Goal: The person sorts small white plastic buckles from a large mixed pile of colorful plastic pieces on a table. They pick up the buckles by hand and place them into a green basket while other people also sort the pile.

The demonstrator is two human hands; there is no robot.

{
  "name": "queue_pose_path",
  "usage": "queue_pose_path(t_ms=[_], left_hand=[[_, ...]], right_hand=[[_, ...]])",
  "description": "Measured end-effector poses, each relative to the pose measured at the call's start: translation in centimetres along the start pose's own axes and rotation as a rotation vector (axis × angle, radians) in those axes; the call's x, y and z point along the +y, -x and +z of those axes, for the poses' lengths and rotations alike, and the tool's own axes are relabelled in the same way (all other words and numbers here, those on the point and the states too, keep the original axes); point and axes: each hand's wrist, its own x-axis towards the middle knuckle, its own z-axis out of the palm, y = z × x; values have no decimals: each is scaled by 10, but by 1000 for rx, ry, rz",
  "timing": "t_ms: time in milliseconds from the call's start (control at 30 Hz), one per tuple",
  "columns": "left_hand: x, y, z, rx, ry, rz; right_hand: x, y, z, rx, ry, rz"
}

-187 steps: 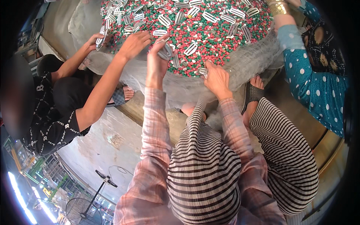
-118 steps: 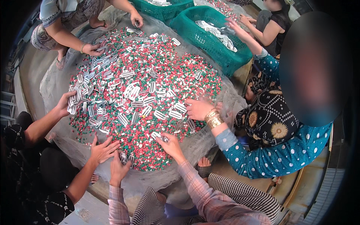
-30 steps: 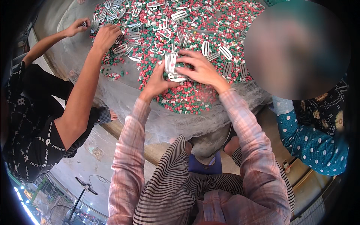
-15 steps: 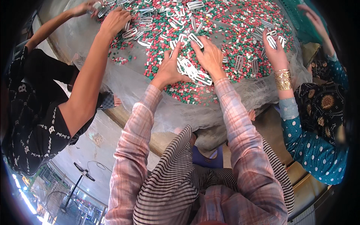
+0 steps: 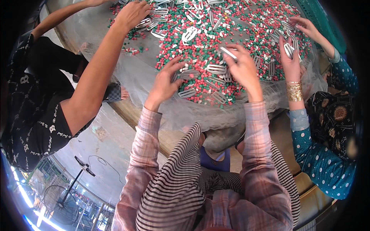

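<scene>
A mesh-draped surface heaped with red, green and white pellets. The right hand pinches 1 white oblong clip; the left hand, fingers spread, touches another clip — loose pellets could spill. 2 co-workers' arms crowd both sides.

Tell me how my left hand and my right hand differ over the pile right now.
The left hand is spread with fingers splayed, fingertips touching a flat silver clip lying on the bead pile; the right hand is curled, pinching a silver clip lifted off the pile. The left sits nearer the pile's edge, the right farther in. Both are bare, in pink plaid sleeves, palms down.
</scene>
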Motion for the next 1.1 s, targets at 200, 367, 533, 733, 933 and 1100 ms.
queue_pose_path(t_ms=[200,367,533,733,933,1100], left_hand=[[13,-76,-29,-53,-218,-372],[-4,-126,1,134,-435,-218],[-3,-130,17,68,-365,-272],[11,-75,-6,-248,681,-287],[-11,-47,-27,-71,368,-262],[-15,-17,-34,11,587,-389]], right_hand=[[49,-66,-2,138,-217,249],[77,-131,52,305,-26,118],[15,-93,90,79,-292,270],[2,-41,60,-273,-963,318],[30,-7,17,107,-407,235],[9,11,-14,97,-855,455]])
